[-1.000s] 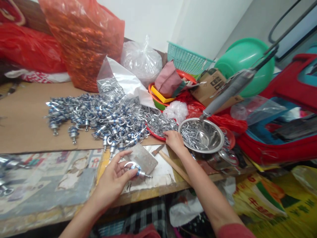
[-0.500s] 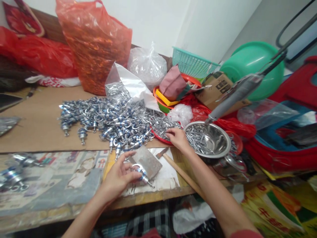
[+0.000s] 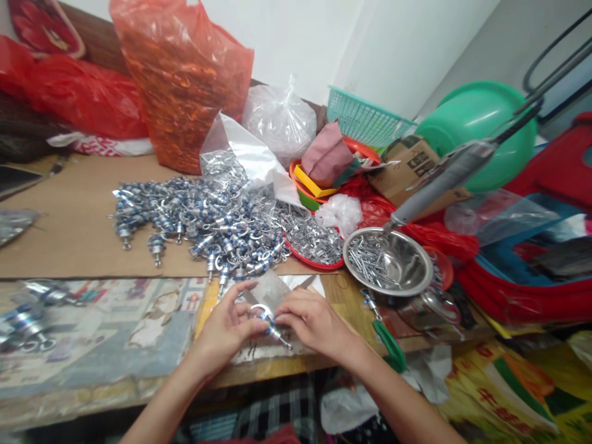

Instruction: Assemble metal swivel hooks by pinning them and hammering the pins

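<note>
My left hand [image 3: 224, 327] grips a small silver metal fitting [image 3: 274, 328] with a blue band, an open curved ring at one end and a thin eye at the other. My right hand [image 3: 314, 324] is beside it with fingers pinched together, fingertips at the fitting. Whatever sits in that pinch is too small or hidden to make out. Under both hands lies a flat grey metal block [image 3: 268, 288] on white paper. Just behind the right hand shows a hammer's dark head [image 3: 306, 282]; its handle is hidden by my arm.
Many similar fittings [image 3: 222, 228] are heaped on cardboard. Beside them stand a red tray [image 3: 324, 266] of small metal pieces and a steel bowl [image 3: 416, 274] of pins. A grey-handled rod [image 3: 430, 179] leans over the bowl. A green strap [image 3: 388, 346] hangs at the table edge.
My right hand has come from the red tray down and left to the fitting in my left hand. The left hand keeps its hold. The green strap now shows.
</note>
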